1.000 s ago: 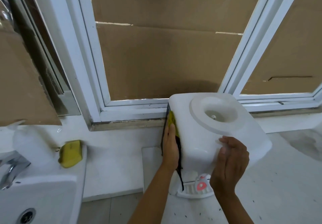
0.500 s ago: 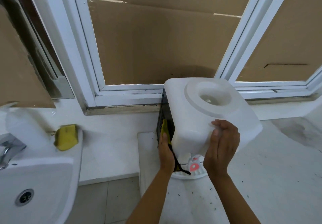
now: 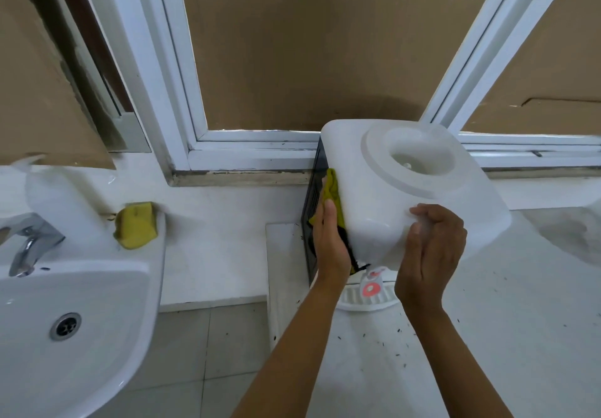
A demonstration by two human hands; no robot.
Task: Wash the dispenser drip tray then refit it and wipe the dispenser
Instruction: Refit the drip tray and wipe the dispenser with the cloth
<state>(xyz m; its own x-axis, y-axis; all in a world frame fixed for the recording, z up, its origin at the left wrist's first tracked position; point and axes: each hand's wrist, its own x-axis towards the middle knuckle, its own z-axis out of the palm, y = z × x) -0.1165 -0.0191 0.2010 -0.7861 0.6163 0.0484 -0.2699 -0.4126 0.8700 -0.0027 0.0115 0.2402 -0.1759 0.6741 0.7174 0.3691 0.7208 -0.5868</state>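
- Since half a second ago, the left hand (image 3: 330,242) and its yellow cloth (image 3: 333,195) have slid up the dispenser's left side, from low near the base to higher under the top edge; a second ago they sat about this high.
- White dispenser (image 3: 406,196) stands on the white counter (image 3: 487,336) in front of the window frame (image 3: 182,92), held between the two hands.
- Left hand lies flat with straight fingers, pressing the cloth against the dark vented side panel; the cloth shows above and beside the fingertips.
- Right hand (image 3: 429,255) grips the front top corner of the dispenser, fingers curled over the edge, much as before.
- Both forearms reach forward from the bottom edge, well apart at the elbows and closer at the wrists.
- Drip tray (image 3: 364,300) sits fitted at the foot of the dispenser's front, below and between the wrists, under a tap (image 3: 370,284) with a red mark.
- To the left, a yellow sponge (image 3: 135,225) rests on the rim of a white sink (image 3: 97,304) with a chrome faucet (image 3: 29,242).
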